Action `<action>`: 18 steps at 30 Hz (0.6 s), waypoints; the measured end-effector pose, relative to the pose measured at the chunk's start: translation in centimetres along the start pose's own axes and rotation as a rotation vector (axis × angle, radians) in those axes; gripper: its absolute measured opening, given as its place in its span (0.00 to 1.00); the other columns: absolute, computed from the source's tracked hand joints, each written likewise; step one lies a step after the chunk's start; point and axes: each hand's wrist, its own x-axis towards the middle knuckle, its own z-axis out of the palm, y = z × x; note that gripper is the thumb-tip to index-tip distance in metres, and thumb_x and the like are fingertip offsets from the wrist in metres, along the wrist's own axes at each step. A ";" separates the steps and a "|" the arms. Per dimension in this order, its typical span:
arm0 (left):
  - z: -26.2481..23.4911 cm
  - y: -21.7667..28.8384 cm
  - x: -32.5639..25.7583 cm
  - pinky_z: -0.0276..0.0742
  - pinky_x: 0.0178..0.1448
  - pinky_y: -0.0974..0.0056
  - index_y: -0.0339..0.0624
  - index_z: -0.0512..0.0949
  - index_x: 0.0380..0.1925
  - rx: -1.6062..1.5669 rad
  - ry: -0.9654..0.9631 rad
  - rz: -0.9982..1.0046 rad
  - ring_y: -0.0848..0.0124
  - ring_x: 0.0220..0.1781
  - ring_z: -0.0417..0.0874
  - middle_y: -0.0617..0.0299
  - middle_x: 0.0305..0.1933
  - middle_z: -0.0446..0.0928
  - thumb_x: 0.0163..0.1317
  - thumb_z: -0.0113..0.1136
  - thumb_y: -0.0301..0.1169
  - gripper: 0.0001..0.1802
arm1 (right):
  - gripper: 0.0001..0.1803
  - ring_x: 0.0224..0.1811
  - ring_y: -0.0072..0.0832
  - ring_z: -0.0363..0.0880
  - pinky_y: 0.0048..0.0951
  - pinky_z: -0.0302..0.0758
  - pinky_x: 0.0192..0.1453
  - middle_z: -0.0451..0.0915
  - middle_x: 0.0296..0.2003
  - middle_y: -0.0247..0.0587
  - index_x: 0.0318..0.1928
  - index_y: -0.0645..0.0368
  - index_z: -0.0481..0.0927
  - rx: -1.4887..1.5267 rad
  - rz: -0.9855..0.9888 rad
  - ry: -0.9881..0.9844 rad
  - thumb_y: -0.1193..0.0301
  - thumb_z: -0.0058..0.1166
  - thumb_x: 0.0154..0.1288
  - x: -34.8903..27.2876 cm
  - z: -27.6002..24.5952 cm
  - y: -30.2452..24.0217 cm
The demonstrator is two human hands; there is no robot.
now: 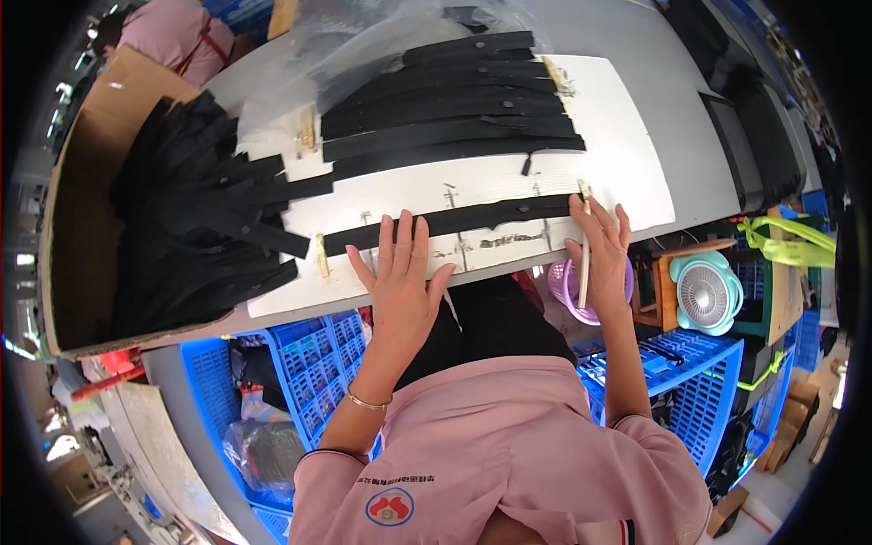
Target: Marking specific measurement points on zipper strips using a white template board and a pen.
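A long black zipper strip (472, 216) lies straight across the near part of a white board (627, 136), between short tape-like marks. My left hand (400, 282) rests flat at its left part, fingers spread, fingertips on the strip. At the strip's right end is my right hand (607, 263), holding a slim white pen-like stick (584, 272) between thumb and fingers. Its fingertips reach the strip's end. Farther up the board, several similar black strips (445, 100) lie side by side in a row, with a small pull hanging from the nearest one.
On the left, a cardboard box (82, 173) holds a heap of black strips (191, 218) spilling onto the board. Clear plastic film (354, 45) lies at the back. Blue crates (300, 381), a purple basket (568, 291) and a small turquoise fan (707, 291) stand below the table edge. Another person (177, 36) is at far left.
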 end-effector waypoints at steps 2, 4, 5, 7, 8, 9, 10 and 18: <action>-0.1 -0.9 -1.1 0.27 0.80 0.25 0.38 0.66 0.75 0.018 0.013 -0.042 0.52 0.85 0.56 0.51 0.80 0.63 0.69 0.65 0.46 0.40 | 0.24 0.72 0.38 0.73 0.54 0.51 0.83 0.82 0.64 0.36 0.62 0.56 0.77 -0.007 -0.006 0.022 0.71 0.64 0.67 -0.4 0.4 0.1; -0.6 -1.6 -1.8 0.27 0.80 0.25 0.38 0.65 0.76 -0.011 0.002 -0.111 0.52 0.85 0.55 0.51 0.81 0.62 0.69 0.66 0.47 0.41 | 0.22 0.72 0.38 0.72 0.53 0.51 0.83 0.82 0.64 0.36 0.61 0.56 0.78 -0.022 -0.036 0.026 0.71 0.63 0.67 -0.6 0.8 0.5; -0.8 -2.3 -2.2 0.25 0.79 0.25 0.38 0.64 0.76 -0.012 0.025 -0.143 0.52 0.86 0.54 0.52 0.81 0.62 0.68 0.66 0.48 0.43 | 0.22 0.72 0.38 0.72 0.52 0.51 0.83 0.82 0.64 0.36 0.60 0.57 0.78 -0.030 -0.032 0.032 0.71 0.63 0.67 -0.7 1.0 0.5; -1.3 -3.4 -2.7 0.24 0.79 0.26 0.38 0.64 0.76 -0.009 0.040 -0.188 0.53 0.85 0.55 0.52 0.81 0.63 0.69 0.66 0.48 0.43 | 0.21 0.73 0.37 0.72 0.52 0.52 0.84 0.82 0.64 0.37 0.60 0.57 0.78 -0.053 -0.009 0.029 0.72 0.62 0.68 -0.8 0.9 0.3; -1.5 -3.9 -2.9 0.23 0.79 0.26 0.38 0.64 0.76 -0.011 0.054 -0.217 0.53 0.85 0.55 0.52 0.81 0.63 0.69 0.66 0.49 0.43 | 0.21 0.73 0.37 0.72 0.52 0.52 0.84 0.82 0.64 0.37 0.60 0.57 0.78 -0.050 -0.016 0.023 0.72 0.62 0.68 -0.8 1.0 0.5; -1.8 -4.2 -3.2 0.21 0.79 0.27 0.39 0.65 0.76 -0.045 0.042 -0.227 0.54 0.85 0.56 0.53 0.80 0.64 0.68 0.67 0.50 0.43 | 0.20 0.73 0.37 0.72 0.51 0.53 0.83 0.82 0.64 0.37 0.60 0.57 0.78 -0.055 -0.013 0.022 0.72 0.62 0.69 -0.8 1.0 0.6; -1.9 -4.3 -3.6 0.21 0.79 0.27 0.39 0.65 0.76 -0.045 0.043 -0.234 0.54 0.85 0.56 0.53 0.80 0.64 0.68 0.67 0.50 0.43 | 0.20 0.72 0.37 0.73 0.51 0.54 0.83 0.82 0.64 0.37 0.60 0.57 0.78 -0.062 -0.010 0.021 0.72 0.61 0.69 -0.7 1.0 0.6; -1.3 -5.0 -4.7 0.24 0.81 0.30 0.42 0.67 0.76 -0.068 0.097 -0.205 0.54 0.85 0.55 0.58 0.79 0.66 0.66 0.69 0.51 0.44 | 0.16 0.70 0.41 0.75 0.48 0.60 0.81 0.81 0.64 0.40 0.60 0.58 0.79 -0.023 0.079 0.034 0.69 0.52 0.77 1.0 -0.1 -1.8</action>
